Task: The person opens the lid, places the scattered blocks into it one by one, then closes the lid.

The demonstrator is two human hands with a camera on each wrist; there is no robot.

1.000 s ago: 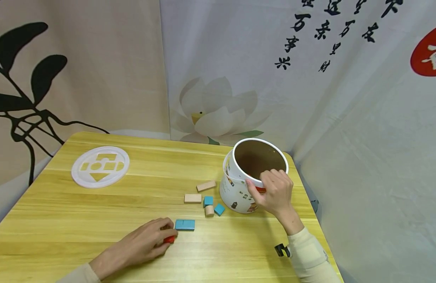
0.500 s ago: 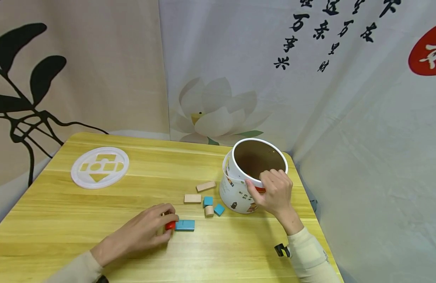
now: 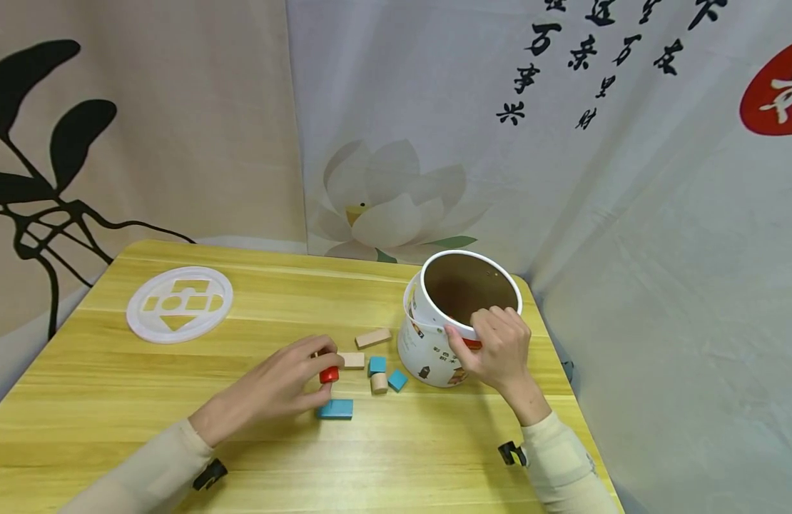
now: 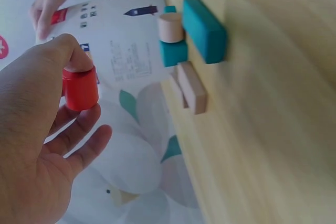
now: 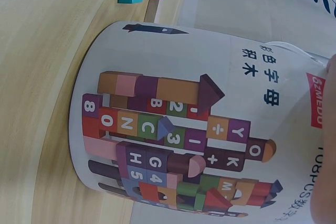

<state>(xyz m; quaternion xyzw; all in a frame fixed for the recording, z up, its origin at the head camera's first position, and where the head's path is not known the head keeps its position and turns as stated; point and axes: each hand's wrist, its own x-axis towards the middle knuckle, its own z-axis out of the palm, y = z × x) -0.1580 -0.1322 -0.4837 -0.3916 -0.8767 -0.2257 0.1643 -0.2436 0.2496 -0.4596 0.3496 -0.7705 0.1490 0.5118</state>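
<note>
My left hand (image 3: 274, 382) pinches a small red cylinder block (image 3: 329, 375) between thumb and fingers, above the table. In the left wrist view the red cylinder (image 4: 81, 88) stands clear of the tabletop, with the other fingers spread apart from it. Just below that hand lies a blue rectangular block (image 3: 337, 410). Beside it are a wooden plank block (image 3: 353, 361), a blue cube (image 3: 377, 365) and a wooden cylinder (image 3: 379, 384). My right hand (image 3: 499, 350) grips the near rim of a white printed bucket (image 3: 428, 353), whose opening tilts toward me.
Another plank block (image 3: 373, 338) and a second blue block (image 3: 398, 380) lie near the bucket. A white disc with cut-out shapes (image 3: 180, 334) rests at the table's back left. The wooden table (image 3: 113, 428) ends against a hanging cloth (image 3: 383, 107).
My left hand has lifted the red cylinder and carried it away from me and to the right, past the blue rectangular block. The right hand and bucket stay put.
</note>
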